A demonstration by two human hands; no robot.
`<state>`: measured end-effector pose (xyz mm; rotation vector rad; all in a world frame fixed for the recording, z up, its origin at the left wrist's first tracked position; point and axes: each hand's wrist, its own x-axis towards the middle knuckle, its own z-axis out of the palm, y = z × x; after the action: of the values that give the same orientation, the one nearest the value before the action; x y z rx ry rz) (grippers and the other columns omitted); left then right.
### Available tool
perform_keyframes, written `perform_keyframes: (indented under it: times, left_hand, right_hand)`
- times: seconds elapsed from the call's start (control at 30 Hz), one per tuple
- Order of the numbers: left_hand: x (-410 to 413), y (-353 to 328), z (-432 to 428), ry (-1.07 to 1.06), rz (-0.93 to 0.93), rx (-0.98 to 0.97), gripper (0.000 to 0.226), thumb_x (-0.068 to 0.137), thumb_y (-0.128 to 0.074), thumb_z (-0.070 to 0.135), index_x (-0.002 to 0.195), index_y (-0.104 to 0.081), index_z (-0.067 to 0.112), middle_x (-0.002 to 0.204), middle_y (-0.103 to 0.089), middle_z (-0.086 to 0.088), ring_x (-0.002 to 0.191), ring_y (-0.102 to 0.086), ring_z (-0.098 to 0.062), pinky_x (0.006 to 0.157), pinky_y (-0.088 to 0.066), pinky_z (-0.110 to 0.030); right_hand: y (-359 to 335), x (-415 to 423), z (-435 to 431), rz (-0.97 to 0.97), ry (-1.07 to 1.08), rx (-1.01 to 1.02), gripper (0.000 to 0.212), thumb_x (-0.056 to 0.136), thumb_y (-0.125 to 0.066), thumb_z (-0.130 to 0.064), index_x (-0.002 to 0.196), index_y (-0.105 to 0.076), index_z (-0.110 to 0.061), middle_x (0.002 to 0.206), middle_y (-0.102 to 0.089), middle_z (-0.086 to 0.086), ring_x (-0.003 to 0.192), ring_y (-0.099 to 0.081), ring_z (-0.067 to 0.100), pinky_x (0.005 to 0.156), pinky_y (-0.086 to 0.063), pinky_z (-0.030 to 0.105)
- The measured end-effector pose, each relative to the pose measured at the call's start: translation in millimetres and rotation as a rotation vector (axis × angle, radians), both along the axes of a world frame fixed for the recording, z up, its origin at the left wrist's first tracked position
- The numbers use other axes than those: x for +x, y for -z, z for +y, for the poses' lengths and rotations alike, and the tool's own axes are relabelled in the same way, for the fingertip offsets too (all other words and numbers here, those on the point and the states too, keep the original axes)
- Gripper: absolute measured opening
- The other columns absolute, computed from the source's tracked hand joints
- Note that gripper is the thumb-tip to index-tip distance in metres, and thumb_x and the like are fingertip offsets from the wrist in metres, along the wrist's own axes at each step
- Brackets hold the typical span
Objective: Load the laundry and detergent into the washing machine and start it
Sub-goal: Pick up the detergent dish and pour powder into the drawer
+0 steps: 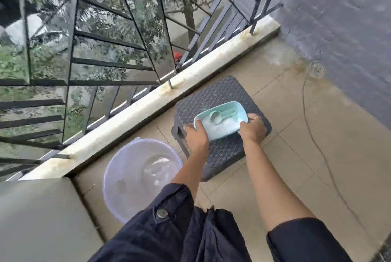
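Gripping the detergent tub [220, 122] on the stool [222, 149] with left hand [195, 134] and right hand [252, 129], detergent appears still unloaded; no washer visible.

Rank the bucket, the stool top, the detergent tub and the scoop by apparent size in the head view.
1. Bucket and stool top: they look alike; the bucket sits nearer the camera, so I won't rank them.
2. Detergent tub, gripped by left hand and right hand.
3. Scoop, lying inside the tub.

We note a dark woven stool [222, 153] on the tiled floor [317, 156]. A detergent tub [224, 128] sits on it between the hands; a bucket [135, 175] stands left of the left forearm.
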<state>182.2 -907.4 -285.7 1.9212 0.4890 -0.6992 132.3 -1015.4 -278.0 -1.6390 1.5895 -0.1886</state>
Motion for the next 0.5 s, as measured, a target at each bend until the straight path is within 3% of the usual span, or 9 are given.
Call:
perform_keyframes:
  times: [0.1, 0.23, 0.33, 0.4, 0.5]
  left_hand:
    - [-4, -36, 14, -0.032, -0.081, -0.055, 0.044, 0.102, -0.028, 0.038, 0.124, -0.049, 0.005, 0.118, -0.06, -0.014, 0.105, -0.058, -0.028, 0.083, -0.042, -0.03]
    - [-9, -94, 44, -0.077, -0.133, -0.077, 0.047, 0.103, -0.023, 0.038, 0.126, -0.051, 0.008, 0.118, -0.058, -0.009, 0.103, -0.054, -0.02, 0.083, -0.037, -0.026]
    - [-14, -134, 72, -0.117, -0.161, -0.072, 0.044, 0.104, -0.025, 0.035, 0.121, -0.054, 0.005, 0.107, -0.056, -0.005, 0.096, -0.048, -0.016, 0.082, -0.03, -0.022]
    - [-16, -154, 93, -0.13, -0.188, -0.061, 0.046, 0.104, -0.025, 0.036, 0.125, -0.052, 0.005, 0.119, -0.059, -0.009, 0.11, -0.052, -0.024, 0.089, -0.032, -0.027]
    - [-19, -179, 122, -0.163, -0.196, -0.045, 0.047, 0.104, -0.025, 0.035, 0.135, -0.048, 0.006, 0.14, -0.049, -0.015, 0.131, -0.044, -0.029, 0.104, -0.031, -0.03]
  right_hand:
    - [-38, -4, 17, -0.001, -0.03, 0.013, 0.032, 0.085, -0.056, -0.003, 0.116, -0.063, -0.006, 0.115, -0.068, 0.013, 0.097, -0.068, 0.032, 0.081, -0.058, 0.043]
    - [-100, -10, 41, 0.02, -0.16, -0.058, 0.032, 0.087, -0.056, -0.007, 0.118, -0.062, -0.008, 0.118, -0.067, 0.01, 0.105, -0.064, 0.027, 0.078, -0.05, 0.025]
    - [-144, -10, 63, 0.004, -0.273, -0.257, 0.037, 0.085, -0.055, -0.004, 0.121, -0.06, -0.015, 0.125, -0.058, 0.008, 0.119, -0.051, 0.026, 0.093, -0.045, 0.034]
    - [-167, -6, 81, -0.09, -0.431, -0.399, 0.035, 0.084, -0.053, -0.001, 0.114, -0.064, -0.014, 0.119, -0.059, 0.008, 0.117, -0.048, 0.026, 0.097, -0.04, 0.036]
    - [-193, 4, 111, -0.164, -0.715, -0.475, 0.027, 0.084, -0.053, 0.001, 0.101, -0.071, -0.011, 0.105, -0.068, 0.009, 0.102, -0.059, 0.028, 0.088, -0.042, 0.032]
